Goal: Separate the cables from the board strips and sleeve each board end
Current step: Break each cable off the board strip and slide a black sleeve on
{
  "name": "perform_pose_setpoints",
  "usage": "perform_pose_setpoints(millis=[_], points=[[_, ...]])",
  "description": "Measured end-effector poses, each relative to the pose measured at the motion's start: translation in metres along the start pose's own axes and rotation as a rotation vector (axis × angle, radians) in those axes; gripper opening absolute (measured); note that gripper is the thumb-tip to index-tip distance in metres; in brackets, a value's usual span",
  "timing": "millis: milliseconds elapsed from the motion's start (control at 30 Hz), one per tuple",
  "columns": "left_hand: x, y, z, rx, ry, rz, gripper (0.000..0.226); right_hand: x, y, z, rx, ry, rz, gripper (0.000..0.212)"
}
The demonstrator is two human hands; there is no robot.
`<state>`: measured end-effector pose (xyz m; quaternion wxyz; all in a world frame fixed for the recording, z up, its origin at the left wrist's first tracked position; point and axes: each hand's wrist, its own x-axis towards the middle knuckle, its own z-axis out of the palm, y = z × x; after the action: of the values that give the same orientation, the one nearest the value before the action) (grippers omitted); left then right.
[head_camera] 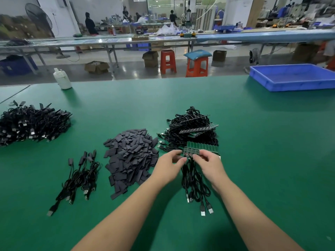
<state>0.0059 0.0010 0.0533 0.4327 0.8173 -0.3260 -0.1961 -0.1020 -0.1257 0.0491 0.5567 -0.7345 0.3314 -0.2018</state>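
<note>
A green board strip [200, 147] with several black USB cables [196, 185] hanging from it is held just above the green table. My left hand [168, 166] pinches the strip's left end. My right hand [208, 164] pinches it just right of that. A heap of dark grey sleeves [131, 156] lies left of my hands. More board strips with tangled cables [192, 129] are piled behind the held strip. A few sleeved cables [79, 178] lie at the left front.
A large heap of black cables [30, 124] sits at the far left. A blue tray [293, 77] stands at the back right corner, and a white bottle [62, 78] at the back left. People work at benches beyond the table edge.
</note>
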Motion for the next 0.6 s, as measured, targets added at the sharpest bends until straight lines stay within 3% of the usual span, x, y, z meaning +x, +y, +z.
perform_pose_setpoints(millis=[67, 200, 400, 600], points=[[0.001, 0.005, 0.004, -0.049, 0.054, 0.021, 0.006, -0.004, -0.006, 0.000, -0.029, -0.037, -0.040, 0.009], [-0.001, 0.013, 0.006, -0.037, 0.069, 0.067, 0.031, -0.010, -0.016, -0.002, -0.091, 0.054, -0.157, 0.011], [-0.007, 0.023, 0.001, -0.094, 0.072, 0.121, 0.010, -0.009, -0.023, -0.002, -0.124, 0.089, -0.209, 0.006], [-0.011, 0.028, 0.005, -0.028, 0.171, 0.091, 0.010, -0.008, -0.025, 0.003, -0.195, 0.157, -0.232, 0.005]])
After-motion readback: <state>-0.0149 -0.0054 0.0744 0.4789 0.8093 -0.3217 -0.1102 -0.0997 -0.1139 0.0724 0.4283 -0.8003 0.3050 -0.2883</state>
